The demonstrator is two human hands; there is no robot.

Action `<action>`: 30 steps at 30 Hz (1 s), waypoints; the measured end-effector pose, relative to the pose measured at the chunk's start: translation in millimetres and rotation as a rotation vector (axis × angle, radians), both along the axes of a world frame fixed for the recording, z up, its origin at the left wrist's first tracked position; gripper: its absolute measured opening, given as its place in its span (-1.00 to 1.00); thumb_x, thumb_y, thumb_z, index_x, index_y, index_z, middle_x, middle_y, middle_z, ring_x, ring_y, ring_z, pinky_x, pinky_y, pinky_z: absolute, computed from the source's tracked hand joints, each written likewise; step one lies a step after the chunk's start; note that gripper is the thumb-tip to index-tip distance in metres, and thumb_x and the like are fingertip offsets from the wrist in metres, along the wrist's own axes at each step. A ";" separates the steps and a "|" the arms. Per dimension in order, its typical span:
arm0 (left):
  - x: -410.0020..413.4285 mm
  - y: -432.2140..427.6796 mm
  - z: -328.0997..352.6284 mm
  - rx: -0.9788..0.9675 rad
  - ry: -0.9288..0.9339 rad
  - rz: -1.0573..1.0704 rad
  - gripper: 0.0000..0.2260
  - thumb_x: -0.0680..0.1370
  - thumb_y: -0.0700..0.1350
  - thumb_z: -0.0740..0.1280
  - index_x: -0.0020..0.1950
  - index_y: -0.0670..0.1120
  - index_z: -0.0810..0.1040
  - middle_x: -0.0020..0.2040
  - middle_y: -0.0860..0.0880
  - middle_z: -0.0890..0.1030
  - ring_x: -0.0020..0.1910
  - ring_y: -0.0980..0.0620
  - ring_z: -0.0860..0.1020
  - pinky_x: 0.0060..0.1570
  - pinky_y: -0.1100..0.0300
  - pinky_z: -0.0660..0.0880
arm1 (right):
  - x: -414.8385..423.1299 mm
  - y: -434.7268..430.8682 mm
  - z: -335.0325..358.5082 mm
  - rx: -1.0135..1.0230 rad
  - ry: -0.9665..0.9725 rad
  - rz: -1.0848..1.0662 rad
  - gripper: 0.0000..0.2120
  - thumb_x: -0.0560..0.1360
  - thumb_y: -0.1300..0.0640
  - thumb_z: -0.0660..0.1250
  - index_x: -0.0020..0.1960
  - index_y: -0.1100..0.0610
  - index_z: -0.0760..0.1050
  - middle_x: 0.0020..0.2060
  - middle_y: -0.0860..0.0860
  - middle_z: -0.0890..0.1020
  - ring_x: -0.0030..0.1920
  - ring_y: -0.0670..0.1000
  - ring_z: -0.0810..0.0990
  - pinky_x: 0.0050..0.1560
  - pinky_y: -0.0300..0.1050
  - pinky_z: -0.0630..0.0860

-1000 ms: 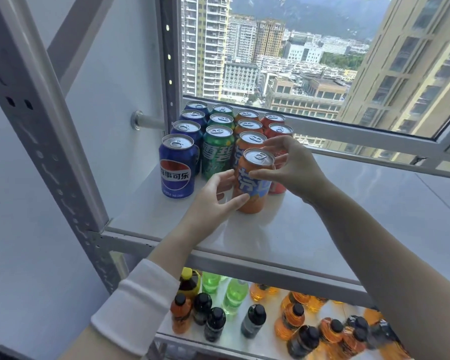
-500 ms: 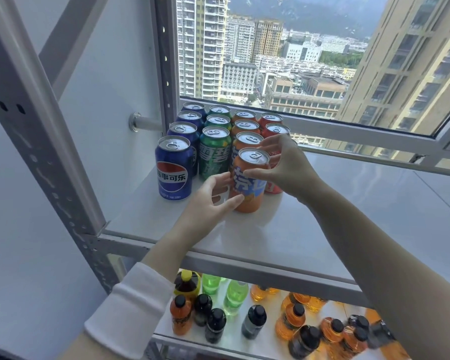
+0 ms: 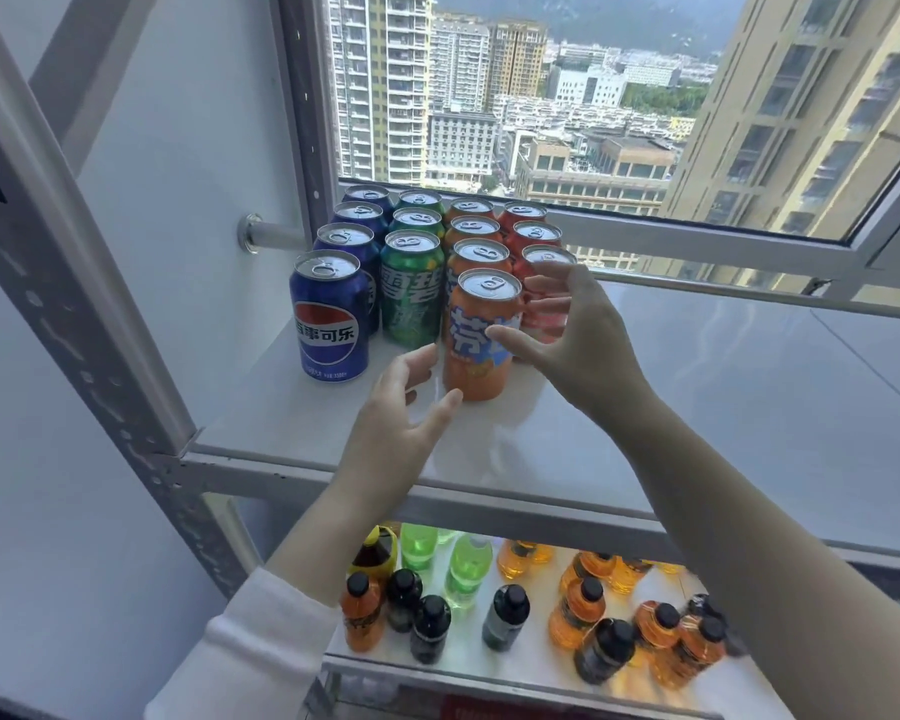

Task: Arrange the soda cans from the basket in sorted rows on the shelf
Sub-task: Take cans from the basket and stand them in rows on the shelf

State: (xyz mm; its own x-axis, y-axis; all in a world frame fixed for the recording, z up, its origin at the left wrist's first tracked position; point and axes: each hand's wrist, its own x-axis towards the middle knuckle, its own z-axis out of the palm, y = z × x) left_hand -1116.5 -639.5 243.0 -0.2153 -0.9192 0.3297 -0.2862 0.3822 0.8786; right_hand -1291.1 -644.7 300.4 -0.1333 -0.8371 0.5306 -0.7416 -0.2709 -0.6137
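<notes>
The front orange soda can (image 3: 481, 350) stands upright on the white shelf (image 3: 723, 407). The left hand (image 3: 393, 413) and right hand (image 3: 580, 345) flank it, fingers spread and gripping nothing; the right thumb perhaps touches it. A careless brush could tip it over.

The left hand's (image 3: 391, 423) arm wears a white sleeve (image 3: 250, 652); the right hand's (image 3: 578, 345) arm is bare.

blue can (image 3: 328, 317): "百事可乐", Pepsi globe | green can (image 3: 411, 298): "雪碧" | orange can (image 3: 476, 345): "芬", rest hidden

Stockroom, steel shelving (image 3: 261, 467), soda cans (image 3: 411, 298), bottles (image 3: 505, 615)
</notes>
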 end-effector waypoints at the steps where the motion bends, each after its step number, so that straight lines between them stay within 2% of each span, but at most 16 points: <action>1: -1.0 6.9 -0.8 -0.018 0.002 0.007 -0.62 0.54 -0.12 0.31 0.34 -0.03 0.35 0.22 0.10 0.46 0.22 0.16 0.43 0.20 0.36 0.35 | -1.2 10.2 -4.8 -0.022 0.017 -0.007 -0.32 0.30 0.01 0.53 0.30 0.20 0.34 0.14 0.10 0.53 0.07 0.03 0.55 0.08 -0.07 0.53; 3: -3.0 24.3 -1.3 -0.044 -0.003 0.016 -0.65 0.54 -0.13 0.31 0.30 0.01 0.36 0.19 0.13 0.46 0.22 0.18 0.44 0.19 0.41 0.35 | -4.8 33.9 -14.4 -0.046 0.059 -0.015 -0.36 0.32 0.02 0.51 0.29 0.21 0.36 0.15 0.12 0.51 0.13 0.06 0.53 0.12 -0.02 0.51; 6: -7.3 53.1 -0.6 -0.075 -0.025 0.039 -0.64 0.55 -0.13 0.30 0.33 -0.03 0.37 0.22 0.09 0.47 0.22 0.18 0.44 0.17 0.45 0.34 | -11.6 71.4 -27.3 -0.060 0.101 -0.031 -0.41 0.35 0.02 0.49 0.28 0.22 0.39 0.15 0.12 0.50 0.17 0.09 0.50 0.17 -0.04 0.47; 10: -24.4 111.5 -9.2 -0.090 -0.082 0.072 -0.64 0.54 -0.11 0.30 0.34 -0.05 0.38 0.22 0.06 0.47 0.22 0.15 0.43 0.23 0.28 0.35 | -29.0 133.1 -49.7 -0.067 0.201 -0.044 -0.45 0.38 0.01 0.46 0.26 0.25 0.41 0.11 0.15 0.51 0.16 0.14 0.49 0.17 -0.20 0.31; 14: -47.2 177.6 -40.3 -0.097 -0.161 0.067 -0.65 0.54 -0.13 0.32 0.31 -0.06 0.41 0.17 0.08 0.46 0.19 0.05 0.46 0.20 0.19 0.37 | -54.5 205.5 -82.6 -0.042 0.241 -0.051 -0.47 0.38 -0.05 0.37 0.24 0.24 0.43 0.06 0.15 0.53 0.11 0.15 0.51 0.14 -0.21 0.34; 17: -58.9 215.6 -63.0 -0.121 -0.252 0.050 -0.64 0.52 -0.07 0.31 0.30 -0.09 0.41 0.15 0.11 0.42 0.17 0.10 0.43 0.18 0.29 0.32 | -72.1 253.9 -109.2 -0.010 0.274 -0.065 -0.50 0.39 -0.03 0.36 0.20 0.27 0.45 0.05 0.17 0.54 0.10 0.16 0.52 0.18 -0.17 0.33; 20: -65.8 243.2 -79.8 -0.152 -0.326 0.003 -0.63 0.51 -0.10 0.31 0.29 -0.15 0.42 0.19 0.05 0.45 0.22 0.18 0.35 0.21 0.42 0.19 | -82.8 292.9 -132.1 0.062 0.331 -0.087 -0.50 0.39 -0.01 0.38 0.20 0.28 0.46 0.08 0.17 0.54 0.14 0.15 0.50 0.23 -0.15 0.32; 23: -68.3 267.6 -98.3 -0.145 -0.404 -0.044 -0.60 0.50 -0.04 0.26 0.31 -0.13 0.42 0.24 -0.04 0.50 0.27 0.07 0.38 0.26 0.28 0.24 | -84.6 329.3 -155.0 0.125 0.322 -0.101 -0.50 0.38 0.00 0.41 0.21 0.27 0.45 0.12 0.17 0.53 0.19 0.12 0.46 0.26 -0.15 0.31; 27: -68.9 300.5 -129.7 -0.103 -0.443 -0.119 -0.63 0.52 -0.10 0.33 0.31 -0.13 0.42 0.21 -0.07 0.52 0.26 -0.01 0.44 0.27 0.20 0.29 | -81.6 377.7 -186.9 0.227 0.286 -0.135 -0.50 0.39 0.02 0.43 0.22 0.26 0.44 0.14 0.15 0.52 0.22 0.11 0.46 0.28 -0.04 0.38; 30: -67.9 319.6 -157.9 -0.042 -0.434 -0.159 -0.64 0.52 -0.08 0.32 0.30 -0.13 0.44 0.23 -0.06 0.52 0.27 -0.02 0.44 0.30 0.08 0.34 | -76.8 409.7 -215.7 0.316 0.284 -0.176 -0.52 0.39 0.03 0.43 0.21 0.26 0.45 0.13 0.15 0.53 0.22 0.07 0.41 0.30 -0.17 0.25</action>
State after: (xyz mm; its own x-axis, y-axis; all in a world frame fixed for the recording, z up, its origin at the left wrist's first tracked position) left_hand -1184.3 -319.9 85.0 -0.4791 -0.8512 0.2144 -0.5589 0.4842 0.6732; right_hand -1367.9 -235.0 84.8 -0.1744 -0.9414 0.2888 -0.9105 0.0425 -0.4113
